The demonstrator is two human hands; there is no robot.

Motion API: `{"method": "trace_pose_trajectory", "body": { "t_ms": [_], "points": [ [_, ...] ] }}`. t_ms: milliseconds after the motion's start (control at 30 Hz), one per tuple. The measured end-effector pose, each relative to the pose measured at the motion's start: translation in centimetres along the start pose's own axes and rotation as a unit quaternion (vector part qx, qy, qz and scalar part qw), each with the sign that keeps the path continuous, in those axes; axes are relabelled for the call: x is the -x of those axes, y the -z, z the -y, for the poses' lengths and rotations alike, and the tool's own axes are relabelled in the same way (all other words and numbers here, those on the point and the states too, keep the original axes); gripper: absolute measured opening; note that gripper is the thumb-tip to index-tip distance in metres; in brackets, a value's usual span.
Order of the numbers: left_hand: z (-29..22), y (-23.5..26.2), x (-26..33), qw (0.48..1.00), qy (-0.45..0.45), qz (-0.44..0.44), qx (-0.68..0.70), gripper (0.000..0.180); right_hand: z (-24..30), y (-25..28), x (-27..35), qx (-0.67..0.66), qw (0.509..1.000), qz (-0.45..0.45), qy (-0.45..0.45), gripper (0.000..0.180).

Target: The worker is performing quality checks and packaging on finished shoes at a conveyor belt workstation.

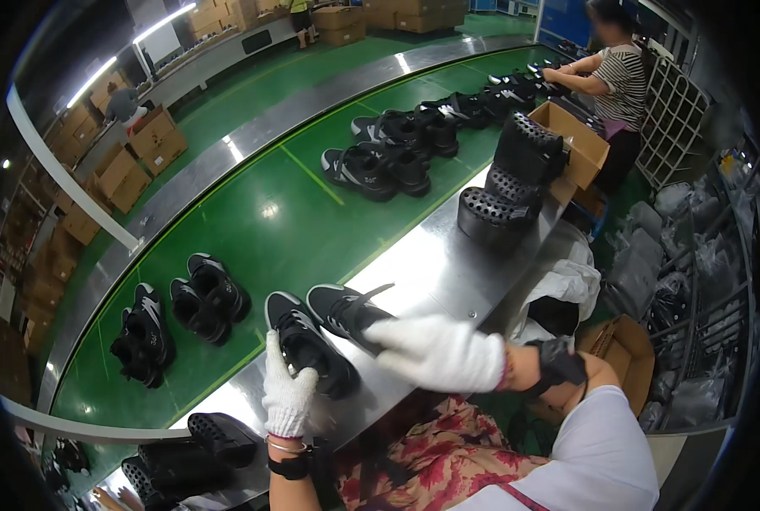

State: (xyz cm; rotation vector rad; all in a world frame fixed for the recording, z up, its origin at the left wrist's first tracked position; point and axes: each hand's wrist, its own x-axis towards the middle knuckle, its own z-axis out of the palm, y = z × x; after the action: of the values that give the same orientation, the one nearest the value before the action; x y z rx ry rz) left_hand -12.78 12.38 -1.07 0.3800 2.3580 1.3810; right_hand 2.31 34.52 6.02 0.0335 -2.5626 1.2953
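Observation:
Two black sneakers with grey toes lie side by side on the metal ledge in front of me. My left hand (290,387), in a white knit glove, grips the side and collar of the left sneaker (298,328). My right hand (435,351), gloved likewise, reaches in from the right, its fingers closed at the opening of the right sneaker (337,308). A thin dark strip (375,295) sticks up from that sneaker beside my fingertips. The right fingertips are partly hidden, so their exact hold is unclear.
A green conveyor belt (252,209) carries several pairs of black sneakers (363,170). Black perforated shoe moulds (495,213) stand stacked on the ledge by a cardboard box (580,145); more moulds (218,439) lie at lower left. A co-worker (614,81) handles shoes at the far right.

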Motion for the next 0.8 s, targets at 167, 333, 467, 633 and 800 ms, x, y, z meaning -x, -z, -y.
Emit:
{"method": "trace_pose_trajectory", "body": {
  "t_ms": [167, 333, 467, 633, 800],
  "points": [
    [-2.7, -0.8, 2.7, 0.986, -0.023, 0.057, -0.156, 0.081, -7.2, 14.2, 3.2, 0.328, 0.929, -0.168, -0.039, 0.03],
    [-1.7, -2.4, 5.7, 0.833, -0.425, -0.257, -0.245, 0.051, -12.1, 19.8, 2.8, 0.346, 0.928, -0.07, -0.118, 0.04],
    [-7.3, -6.6, 7.2, 0.832, -0.46, -0.064, -0.304, 0.053, -10.9, 20.1, 1.1, 0.389, 0.887, 0.056, -0.242, 0.039],
    [-5.8, -8.1, 5.7, 0.805, -0.396, -0.083, -0.435, 0.062, -9.7, 20.5, 1.3, 0.427, 0.857, 0.092, -0.274, 0.036],
    [-5.2, -5.2, 7.0, 0.855, -0.431, -0.09, -0.273, 0.074, -3.1, 20.6, 5.2, 0.374, 0.915, -0.144, -0.035, 0.035]
  ]
}}
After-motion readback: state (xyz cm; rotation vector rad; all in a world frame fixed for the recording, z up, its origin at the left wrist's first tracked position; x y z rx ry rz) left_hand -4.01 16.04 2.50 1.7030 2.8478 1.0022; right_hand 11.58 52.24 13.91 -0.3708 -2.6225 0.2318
